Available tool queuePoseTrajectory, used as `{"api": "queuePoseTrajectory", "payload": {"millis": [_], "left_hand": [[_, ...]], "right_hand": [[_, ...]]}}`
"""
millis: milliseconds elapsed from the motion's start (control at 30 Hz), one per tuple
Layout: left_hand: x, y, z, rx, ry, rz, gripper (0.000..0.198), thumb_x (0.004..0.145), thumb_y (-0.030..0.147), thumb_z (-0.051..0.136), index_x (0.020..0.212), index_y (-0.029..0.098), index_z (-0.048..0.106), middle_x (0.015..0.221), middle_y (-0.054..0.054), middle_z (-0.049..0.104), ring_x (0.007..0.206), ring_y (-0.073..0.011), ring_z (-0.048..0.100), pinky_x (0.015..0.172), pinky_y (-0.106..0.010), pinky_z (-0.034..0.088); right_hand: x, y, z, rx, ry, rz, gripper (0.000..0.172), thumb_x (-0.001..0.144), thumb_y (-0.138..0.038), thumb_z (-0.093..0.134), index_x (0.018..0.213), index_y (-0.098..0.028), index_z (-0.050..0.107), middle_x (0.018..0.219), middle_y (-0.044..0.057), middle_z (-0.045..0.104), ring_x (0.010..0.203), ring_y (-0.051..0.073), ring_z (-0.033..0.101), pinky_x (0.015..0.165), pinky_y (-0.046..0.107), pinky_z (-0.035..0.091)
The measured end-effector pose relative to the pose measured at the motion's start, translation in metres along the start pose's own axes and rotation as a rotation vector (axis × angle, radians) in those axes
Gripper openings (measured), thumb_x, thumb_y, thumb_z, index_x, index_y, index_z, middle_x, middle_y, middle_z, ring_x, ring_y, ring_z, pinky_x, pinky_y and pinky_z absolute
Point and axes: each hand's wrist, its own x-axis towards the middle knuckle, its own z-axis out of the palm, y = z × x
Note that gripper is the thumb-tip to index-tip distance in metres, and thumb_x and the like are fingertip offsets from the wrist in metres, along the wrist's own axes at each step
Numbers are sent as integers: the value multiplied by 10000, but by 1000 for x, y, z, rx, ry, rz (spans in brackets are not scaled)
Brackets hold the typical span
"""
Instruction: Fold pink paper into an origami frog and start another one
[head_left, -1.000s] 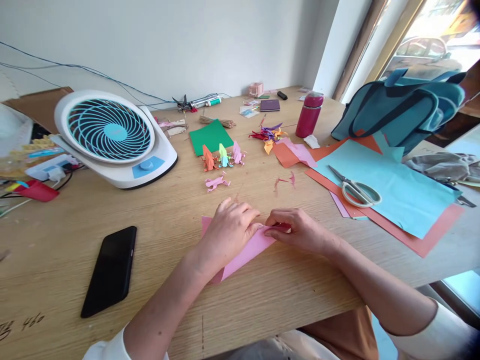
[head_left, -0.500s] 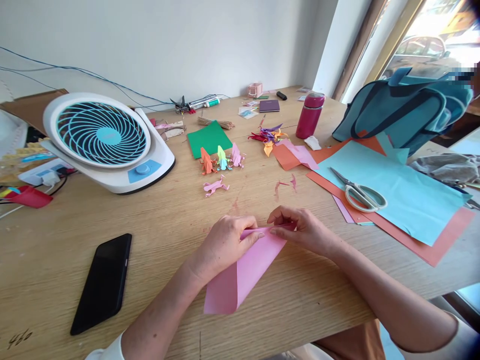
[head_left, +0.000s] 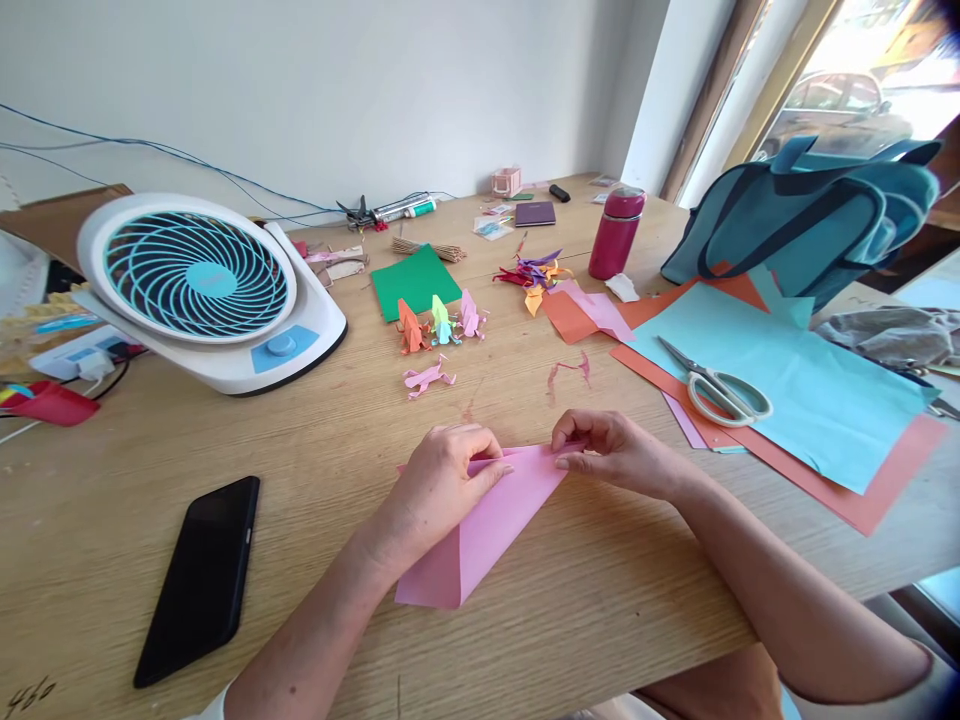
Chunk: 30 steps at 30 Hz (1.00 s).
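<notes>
A pink sheet of paper [head_left: 480, 525], folded into a triangle, lies near the front edge of the wooden table [head_left: 315, 440]. My left hand [head_left: 442, 480] pinches its upper left edge, fingers curled on the fold. At the sheet's far right tip my right hand [head_left: 611, 450] pinches the paper between thumb and fingers. The paper's lower corner points toward me.
A black phone [head_left: 199, 578] lies at front left. A white and blue fan [head_left: 202, 290] stands behind it. Small folded paper figures [head_left: 439, 325] sit mid-table. Scissors [head_left: 716, 385] rest on blue and orange sheets [head_left: 787, 390] at right, by a blue bag [head_left: 810, 215] and red bottle [head_left: 615, 232].
The pink sheet has been unfolded and refolded into a longer triangle with its corner toward me. Both hands shifted slightly along the upper fold, still pinching it.
</notes>
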Motion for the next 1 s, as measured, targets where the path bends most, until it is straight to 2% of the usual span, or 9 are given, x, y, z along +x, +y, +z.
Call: {"api": "queuePoseTrajectory", "payload": {"millis": [333,533,700,867,1000], "left_hand": [[-3,6,-5,24,19,-37,147,863,166,616,719,193,617,752,16,674,733,-148,600,688,-261,419],[-5,9,-4,31,54,-70,152,855,175,626,706,194,612,743,19,673,705,-147,595,664,-259,406],[-7,12,-3,95,82,-88,149,843,154,632,702,193,603,730,24,663,692,-150,590,655,-267,385],[-10,19,-3,196,159,-1,176,854,143,617,690,187,571,700,27,641,676,-152,575,683,-288,371],[-16,25,-3,268,234,90,218,890,146,563,677,186,534,675,26,618,665,-153,558,690,-302,356]], "right_hand": [[1,-2,-2,197,-2,-3,309,794,-417,757,893,-171,599,817,8,583,720,123,524,634,247,409],[4,4,0,284,75,12,292,782,-385,779,882,-180,597,767,-23,528,670,101,470,586,232,347],[6,2,3,356,110,39,291,749,-359,810,877,-180,619,754,-32,527,669,96,470,596,228,344],[3,-4,1,409,70,127,332,747,-400,801,953,-174,673,800,-1,615,746,124,540,679,244,395],[2,-4,1,395,49,142,307,747,-434,794,794,-153,680,711,-15,585,664,94,480,627,225,364]]}}
